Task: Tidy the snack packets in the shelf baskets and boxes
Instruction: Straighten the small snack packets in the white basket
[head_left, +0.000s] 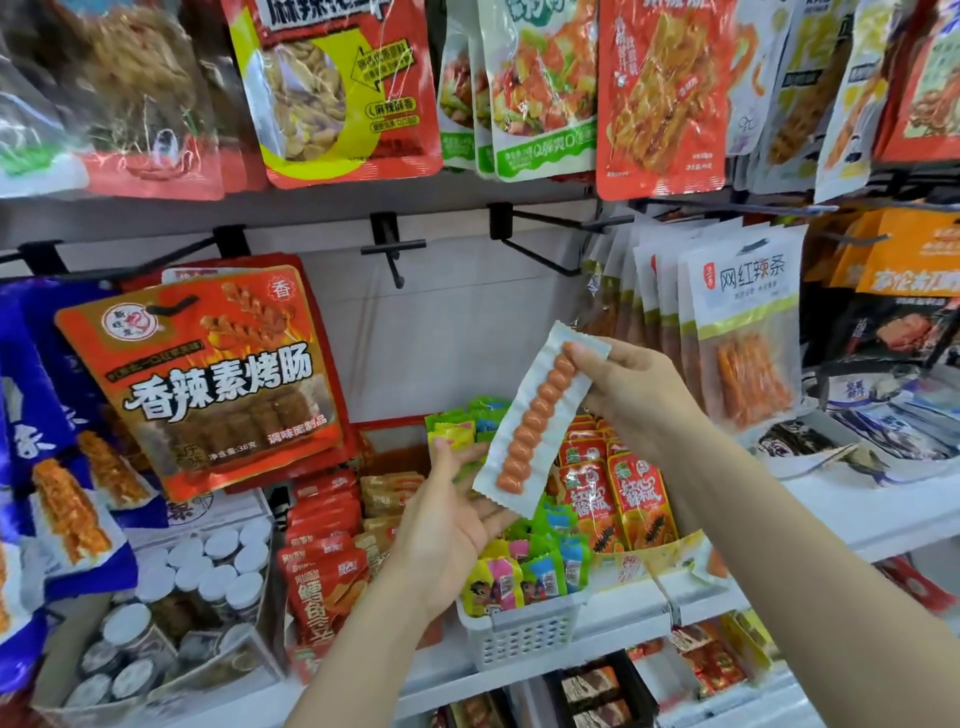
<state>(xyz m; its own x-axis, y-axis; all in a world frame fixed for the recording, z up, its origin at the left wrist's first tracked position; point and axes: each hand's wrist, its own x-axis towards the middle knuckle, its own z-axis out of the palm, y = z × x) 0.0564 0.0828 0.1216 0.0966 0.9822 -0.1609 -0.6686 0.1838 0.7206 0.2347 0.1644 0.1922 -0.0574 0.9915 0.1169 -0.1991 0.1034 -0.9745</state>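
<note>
Above the white slotted basket (524, 636) of small bright packets at the shelf's front edge, the left hand (452, 525) lies open, palm up, under the sausage packet's (537, 415) lower end, while the right hand (631, 395) pinches its top corner.

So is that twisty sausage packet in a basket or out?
Out. The sausage packet is held up in the air, the right hand pinching its top and the left hand under its bottom, above the white basket.
</note>
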